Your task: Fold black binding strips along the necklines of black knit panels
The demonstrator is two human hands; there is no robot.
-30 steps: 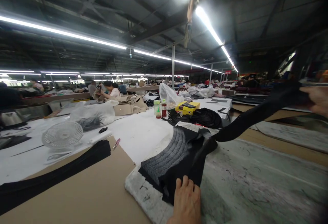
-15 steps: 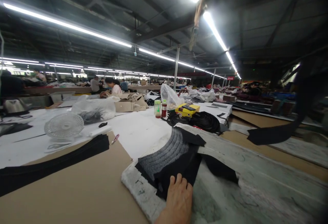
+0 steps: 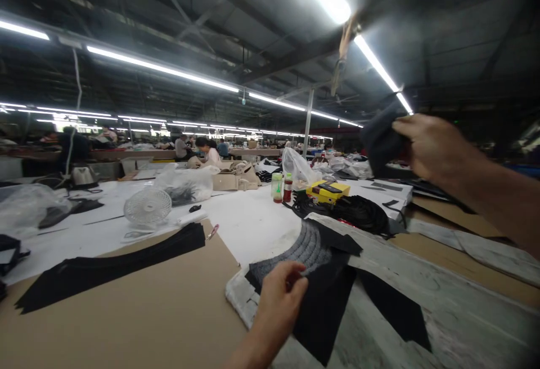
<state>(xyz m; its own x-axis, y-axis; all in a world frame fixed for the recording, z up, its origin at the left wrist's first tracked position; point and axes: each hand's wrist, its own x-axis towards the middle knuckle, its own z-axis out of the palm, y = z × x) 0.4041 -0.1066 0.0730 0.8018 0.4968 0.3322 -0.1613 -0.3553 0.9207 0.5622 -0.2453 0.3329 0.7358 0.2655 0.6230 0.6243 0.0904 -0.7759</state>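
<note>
My right hand [image 3: 430, 147] is raised at the right, its thumb and fingers pinched on a dark fabric piece [image 3: 382, 135] that hangs blurred in the air. Lower down, my left hand [image 3: 280, 296] is over the pile of black fabric pieces [image 3: 327, 296], loosely curled with a small gap between thumb and forefinger; nothing shows in it. Rows of grey, fuzzy-looking curved bands [image 3: 310, 245] run along the pile's far side. A separate black fabric strip [image 3: 396, 307] lies to the right on the worn, pale padded board [image 3: 459, 313].
Left of the board, a stack of black curved pieces [image 3: 122, 265] lies on brown cardboard [image 3: 139, 318], near small pink-handled snips [image 3: 213, 232]. Beyond are a white fan [image 3: 147, 207], a red bottle [image 3: 287, 188], a yellow box [image 3: 328, 191] and black coiled cords [image 3: 363, 214]. People sit farther back.
My right hand has come into view at the right with the dark fabric piece. My left hand has lifted from flat on the pile and curled. The view has swung left.
</note>
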